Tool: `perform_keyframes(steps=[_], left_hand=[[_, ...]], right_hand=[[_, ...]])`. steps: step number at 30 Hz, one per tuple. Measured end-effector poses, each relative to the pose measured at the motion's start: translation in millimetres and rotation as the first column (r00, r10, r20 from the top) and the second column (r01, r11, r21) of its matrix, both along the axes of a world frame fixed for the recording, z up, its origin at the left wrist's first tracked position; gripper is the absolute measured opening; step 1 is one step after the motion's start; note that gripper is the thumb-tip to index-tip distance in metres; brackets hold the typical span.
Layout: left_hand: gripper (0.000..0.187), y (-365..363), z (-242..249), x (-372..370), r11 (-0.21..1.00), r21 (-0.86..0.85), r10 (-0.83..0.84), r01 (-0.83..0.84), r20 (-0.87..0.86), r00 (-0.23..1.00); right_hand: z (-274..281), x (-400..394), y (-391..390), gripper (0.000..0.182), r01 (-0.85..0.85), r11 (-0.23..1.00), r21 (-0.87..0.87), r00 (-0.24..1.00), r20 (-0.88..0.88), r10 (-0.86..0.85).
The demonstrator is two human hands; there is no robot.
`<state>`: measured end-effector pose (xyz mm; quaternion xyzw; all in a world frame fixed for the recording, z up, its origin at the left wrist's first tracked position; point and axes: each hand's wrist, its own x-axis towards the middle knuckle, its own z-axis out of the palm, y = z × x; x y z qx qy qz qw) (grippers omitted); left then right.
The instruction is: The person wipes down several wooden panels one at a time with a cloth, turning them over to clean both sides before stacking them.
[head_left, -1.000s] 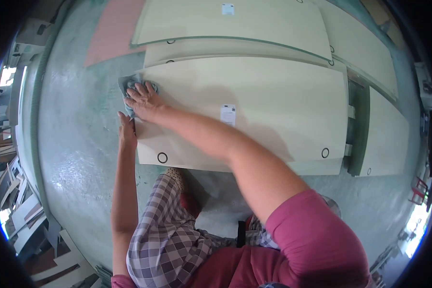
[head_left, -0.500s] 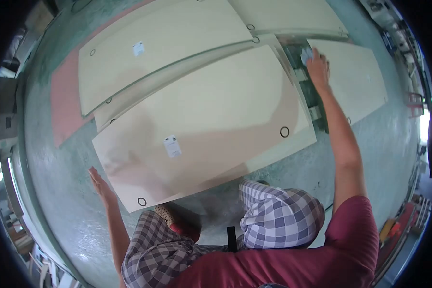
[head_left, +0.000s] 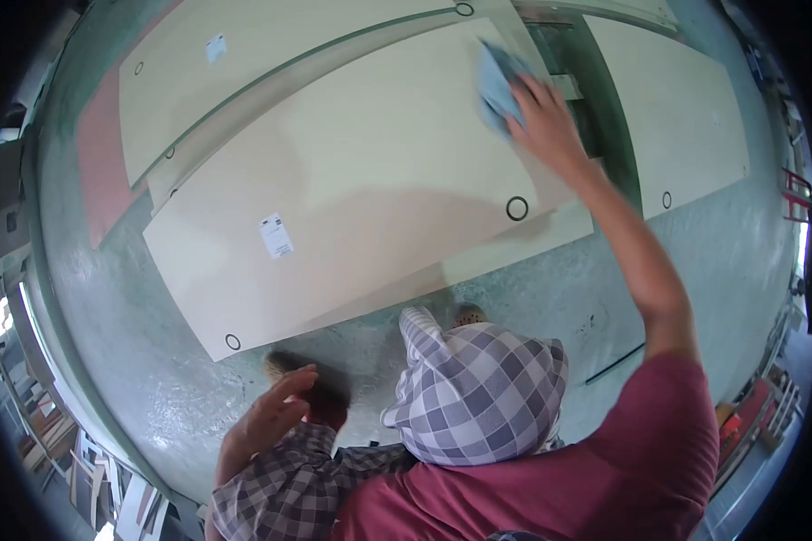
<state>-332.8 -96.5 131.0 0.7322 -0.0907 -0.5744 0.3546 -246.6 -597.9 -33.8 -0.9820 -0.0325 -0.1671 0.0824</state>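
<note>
A light blue cloth (head_left: 500, 88) is in my right hand (head_left: 543, 124), over the far right corner of a large cream panel (head_left: 370, 153). The cloth and fingers are slightly blurred. This panel has a white label (head_left: 276, 235) and dark rings near its corners, one of them a black ring (head_left: 517, 208) below my right hand. My left hand (head_left: 269, 417) is above my left knee, short of the panel's near edge, with its fingers loosely extended and nothing in them.
Another cream panel (head_left: 271, 68) lies behind the nearest one, over a pink sheet (head_left: 106, 171). At right, a separate panel (head_left: 677, 108) sits beyond a gap with pale blocks (head_left: 567, 87). A thin dark rod (head_left: 615, 363) lies on the green floor (head_left: 478, 361).
My right hand has moved left with the cloth, from the right panel to the nearest one. My left hand has come from beside the panel toward my knee. The view has shifted.
</note>
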Motion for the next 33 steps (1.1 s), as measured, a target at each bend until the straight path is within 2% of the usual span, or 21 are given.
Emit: perform_keyframes(steps=[3, 4, 5, 6, 8, 10, 12, 13, 15, 16, 17, 18, 19, 20, 21, 24, 26, 28, 30, 32, 33], left_hand=[[0.039, -2, -11, -7, 0.999, 0.039, 0.012, -0.011, -0.030, 0.999], [0.039, 0, -15, -17, 0.999, 0.047, 0.019, -0.017, -0.049, 0.999], [0.040, 4, -21, -21, 0.987, -0.061, -0.143, 0.148, 0.071, 0.987], [0.040, 0, -24, -24, 0.992, -0.056, -0.111, 0.115, 0.073, 0.991], [0.037, -17, -29, -28, 0.988, -0.020, -0.149, 0.152, 0.107, 0.983], [0.036, -34, -39, -39, 0.987, -0.023, -0.158, 0.162, 0.130, 0.979], [0.035, -13, -28, -30, 0.982, -0.038, -0.173, 0.183, 0.179, 0.968], [0.034, -25, -26, -32, 0.974, -0.064, -0.205, 0.219, 0.174, 0.963], [0.034, -10, -12, -28, 0.966, -0.103, -0.214, 0.237, 0.193, 0.957], [0.033, -8, -7, -24, 0.962, -0.118, -0.215, 0.246, 0.225, 0.950], [0.033, -5, -5, -23, 0.959, -0.133, -0.213, 0.251, 0.249, 0.945], [0.033, 14, -45, -15, 0.963, -0.142, -0.192, 0.229, 0.237, 0.952], [0.033, 17, -51, -16, 0.950, -0.170, -0.211, 0.261, 0.263, 0.941], [0.033, 19, -54, -15, 0.936, -0.192, -0.231, 0.295, 0.300, 0.926], [0.033, 22, -54, -15, 0.940, -0.198, -0.211, 0.279, 0.308, 0.928], [0.033, 27, -55, -16, 0.925, -0.255, -0.185, 0.282, 0.347, 0.919], [0.034, 2, -76, -3, 0.936, -0.252, -0.164, 0.247, 0.309, 0.937], [0.035, 5, -73, -5, 0.943, -0.259, -0.120, 0.210, 0.325, 0.938], [0.036, 14, -68, -2, 0.946, -0.275, -0.068, 0.173, 0.354, 0.933], [0.035, 22, -57, 0, 0.934, -0.274, -0.125, 0.228, 0.347, 0.929], [0.035, 26, -52, -3, 0.940, -0.275, -0.098, 0.203, 0.352, 0.931]], right_hand=[[4, -136, 11, 0.046, 0.151, 0.989, -0.002, 0.961, -0.236, -0.147], [16, -174, 16, 0.046, 0.195, 0.980, 0.047, 0.902, -0.401, -0.160], [23, -208, 14, 0.046, 0.200, 0.973, 0.111, 0.851, -0.513, -0.116], [25, -224, 4, 0.047, 0.208, 0.962, 0.175, 0.796, -0.602, -0.062], [34, -206, -19, 0.045, 0.153, 0.986, 0.067, 0.900, -0.421, -0.111], [66, -146, -16, 0.043, 0.235, 0.925, 0.299, 0.961, -0.212, -0.176], [90, -74, 15, 0.043, 0.152, 0.957, 0.246, 0.985, -0.114, -0.127], [66, -64, 9, 0.043, 0.127, 0.959, 0.255, 0.990, -0.097, -0.105], [7, -44, 26, 0.044, 0.012, 0.999, 0.038, 0.998, -0.061, -0.009], [15, -53, 79, 0.036, 0.094, 0.995, -0.021, 0.995, -0.014, -0.094], [22, -67, 121, 0.030, -0.045, 0.999, 0.006, 0.995, -0.091, 0.045], [-9, -81, 170, 0.026, -0.300, 0.952, 0.058, 0.941, -0.143, 0.305], [8, -93, 191, 0.027, -0.576, 0.812, 0.099, 0.790, -0.190, 0.583], [26, -106, 212, 0.029, -0.782, 0.592, 0.194, 0.545, -0.249, 0.801], [48, -104, 230, 0.032, -0.833, 0.508, 0.219, 0.472, -0.197, 0.859], [46, -28, 240, 0.032, -0.857, 0.511, 0.069, 0.502, -0.116, 0.857], [50, 57, 219, 0.034, -0.622, 0.756, 0.203, 0.684, -0.329, 0.651], [30, 103, 221, 0.038, -0.455, 0.870, 0.189, 0.812, -0.313, 0.492], [8, 92, 262, 0.039, -0.275, 0.931, 0.242, 0.909, -0.251, 0.334], [5, 38, 310, 0.038, -0.572, 0.789, 0.226, 0.774, -0.171, 0.610], [3, 5, 327, 0.032, -0.712, 0.612, 0.344, 0.609, -0.131, 0.782]])
